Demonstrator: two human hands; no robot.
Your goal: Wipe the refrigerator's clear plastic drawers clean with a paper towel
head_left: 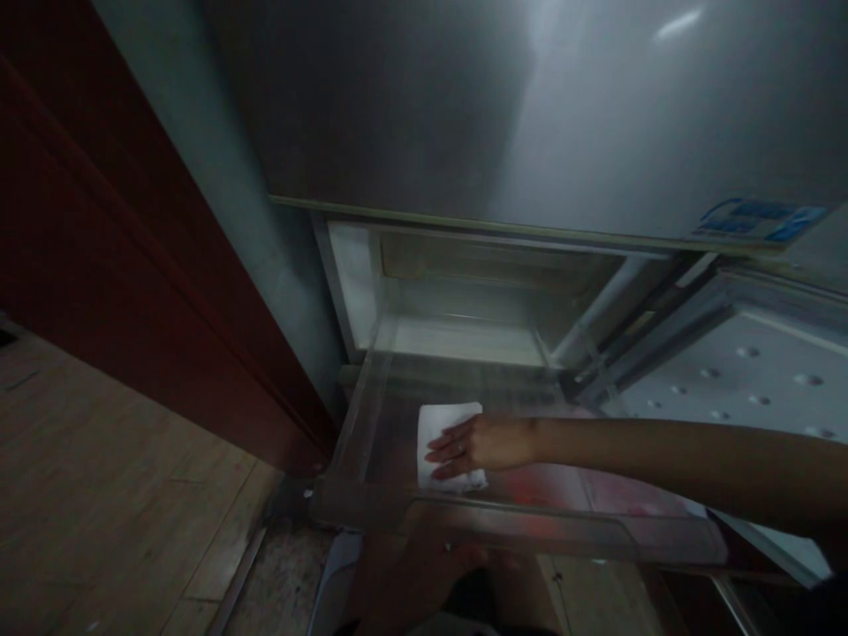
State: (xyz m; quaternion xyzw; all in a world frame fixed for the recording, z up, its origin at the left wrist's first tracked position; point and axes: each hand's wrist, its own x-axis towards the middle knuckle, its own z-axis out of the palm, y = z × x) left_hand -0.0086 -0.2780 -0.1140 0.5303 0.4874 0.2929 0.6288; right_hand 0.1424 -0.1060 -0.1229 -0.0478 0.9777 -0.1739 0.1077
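Note:
My right hand [470,446] lies flat, fingers spread, on a folded white cloth or paper towel [430,424]. The cloth rests on the bottom of a clear plastic drawer [390,424], pulled out of a fridge compartment [464,331]. My right forearm reaches in from the right, across the drawer. Below the drawer's front edge, in dim light, my left hand [437,565] shows partly beside my legs. Its fingers are too dark and too covered by the drawer front to make out.
Above the compartment is a closed grey fridge door [517,115] with a blue sticker [761,219]. An open lower door [748,380] stands on the right. A dark red door or panel [146,256] and a pale wall [218,177] border the left, over a tiled floor [132,459].

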